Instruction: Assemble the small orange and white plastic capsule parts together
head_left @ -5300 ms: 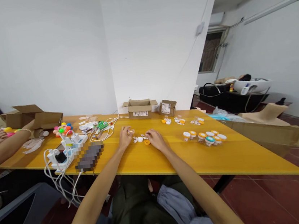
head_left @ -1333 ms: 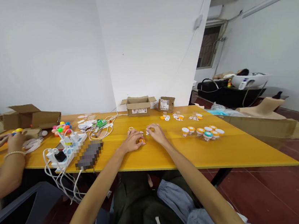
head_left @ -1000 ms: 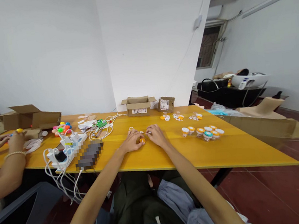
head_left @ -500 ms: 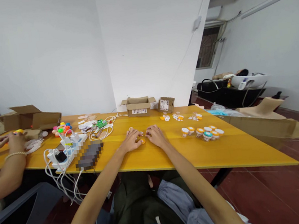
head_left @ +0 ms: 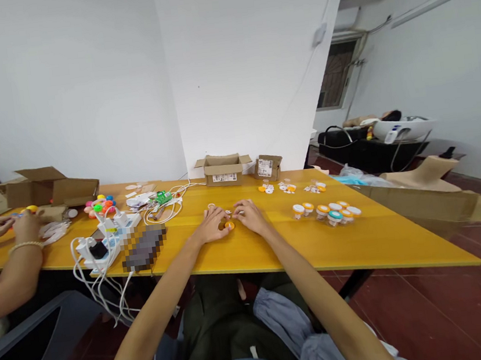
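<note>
My left hand (head_left: 211,225) rests on the table with its fingers curled in a C, its thumb at the edge of a small round orange lid (head_left: 229,226). The lid lies flat, with a paler middle. Across from it, my right hand (head_left: 249,216) has thumb and forefinger drawn together just above and right of the lid. Whatever sits between those fingertips is too small to make out. Small white pieces (head_left: 228,212) lie between the two hands. Past my left fingertips a pale ring-like piece (head_left: 211,206) is partly hidden.
Lidded clear jars (head_left: 335,215) stand at the right; small piles of white and orange parts (head_left: 288,188) lie behind them. Two cardboard boxes (head_left: 223,173) are against the wall. At left are a power strip (head_left: 101,256), cables, a blurred-out phone-like device (head_left: 144,248) and a co-worker's hands (head_left: 24,224).
My right hand has shifted slightly left and up, its fingertips closer to the white pieces. The orange lid sits a touch nearer my left hand. The view has moved slightly.
</note>
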`<action>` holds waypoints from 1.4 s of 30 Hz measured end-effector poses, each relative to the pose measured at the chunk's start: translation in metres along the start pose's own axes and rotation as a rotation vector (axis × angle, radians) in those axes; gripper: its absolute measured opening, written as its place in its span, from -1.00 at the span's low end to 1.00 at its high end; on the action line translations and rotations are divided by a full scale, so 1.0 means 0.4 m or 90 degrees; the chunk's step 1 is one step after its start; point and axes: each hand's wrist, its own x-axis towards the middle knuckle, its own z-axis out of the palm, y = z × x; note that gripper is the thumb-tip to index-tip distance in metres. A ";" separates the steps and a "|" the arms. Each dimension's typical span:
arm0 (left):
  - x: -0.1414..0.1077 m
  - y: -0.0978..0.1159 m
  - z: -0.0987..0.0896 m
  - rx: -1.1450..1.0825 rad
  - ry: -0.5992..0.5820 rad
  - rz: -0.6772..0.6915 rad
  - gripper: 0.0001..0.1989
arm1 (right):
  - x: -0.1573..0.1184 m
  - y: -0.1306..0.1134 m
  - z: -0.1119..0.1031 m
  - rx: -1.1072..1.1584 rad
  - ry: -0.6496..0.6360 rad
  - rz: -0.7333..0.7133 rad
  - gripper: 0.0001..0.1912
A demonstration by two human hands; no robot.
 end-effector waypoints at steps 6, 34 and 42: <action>0.000 -0.005 0.002 0.001 -0.009 -0.004 -0.84 | 0.002 -0.017 -0.011 0.074 -0.053 -0.011 -0.91; 0.007 -0.025 0.010 -0.043 -0.009 -0.013 -0.83 | -0.004 -0.029 -0.017 0.093 -0.110 -0.028 -0.86; 0.006 -0.023 0.009 -0.042 -0.004 -0.017 -0.82 | -0.004 -0.034 -0.023 0.103 -0.125 -0.014 -0.88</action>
